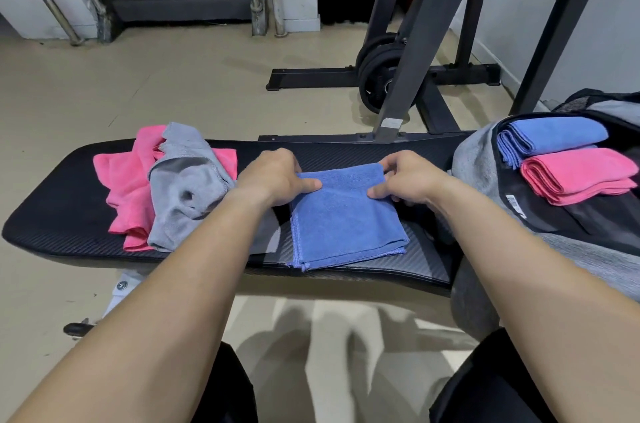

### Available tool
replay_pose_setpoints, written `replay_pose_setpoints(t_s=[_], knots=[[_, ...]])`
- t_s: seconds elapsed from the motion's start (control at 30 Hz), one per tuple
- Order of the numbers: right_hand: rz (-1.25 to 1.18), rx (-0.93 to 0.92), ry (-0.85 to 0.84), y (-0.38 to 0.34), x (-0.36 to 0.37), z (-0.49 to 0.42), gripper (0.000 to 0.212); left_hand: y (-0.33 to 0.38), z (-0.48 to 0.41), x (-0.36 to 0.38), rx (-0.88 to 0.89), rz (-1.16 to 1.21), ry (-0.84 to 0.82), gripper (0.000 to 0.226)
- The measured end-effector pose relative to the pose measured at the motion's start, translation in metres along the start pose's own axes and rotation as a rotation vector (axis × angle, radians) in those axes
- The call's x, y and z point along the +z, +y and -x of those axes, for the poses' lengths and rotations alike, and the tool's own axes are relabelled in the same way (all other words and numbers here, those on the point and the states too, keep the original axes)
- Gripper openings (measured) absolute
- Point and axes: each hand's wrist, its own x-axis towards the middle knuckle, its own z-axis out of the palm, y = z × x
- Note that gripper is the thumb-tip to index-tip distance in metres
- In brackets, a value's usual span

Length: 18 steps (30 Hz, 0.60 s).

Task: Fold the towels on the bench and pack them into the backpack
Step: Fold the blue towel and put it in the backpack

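I'm logging left hand (277, 176) and right hand (412, 180) pinching blue towel (346, 218) mid-fold, probably needing another halving before backpack (478, 159).

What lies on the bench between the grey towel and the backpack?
In the head view: a partly folded blue towel, its far end pinched by the left hand and right hand.

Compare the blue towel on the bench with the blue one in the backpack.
The unpacked blue cloth towel lies flat and wide on the black padded bench; the packed blue cloth towel is a narrower, thicker bundle inside the grey backpack. The left hand and right hand pinch the first; no hand touches the second. Same colour and fabric.
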Motion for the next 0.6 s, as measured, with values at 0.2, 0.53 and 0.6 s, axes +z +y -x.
replay_pose_setpoints(t_s=[0.2, 0.53, 0.6], knots=[[-0.207, 0.076, -0.006, 0.0, -0.004, 0.005, 0.026, 0.005, 0.012, 0.005, -0.089, 0.392, 0.003, 0.024], [-0.185, -0.032, -0.071, -0.001, -0.007, 0.024, 0.03, 0.003, 0.038, 0.004, 0.156, 0.261, 0.013, 0.022], [-0.183, -0.071, -0.073, -0.002, -0.008, 0.028, 0.027, 0.0, 0.039, 0.001, 0.212, 0.204, 0.056, 0.02]])
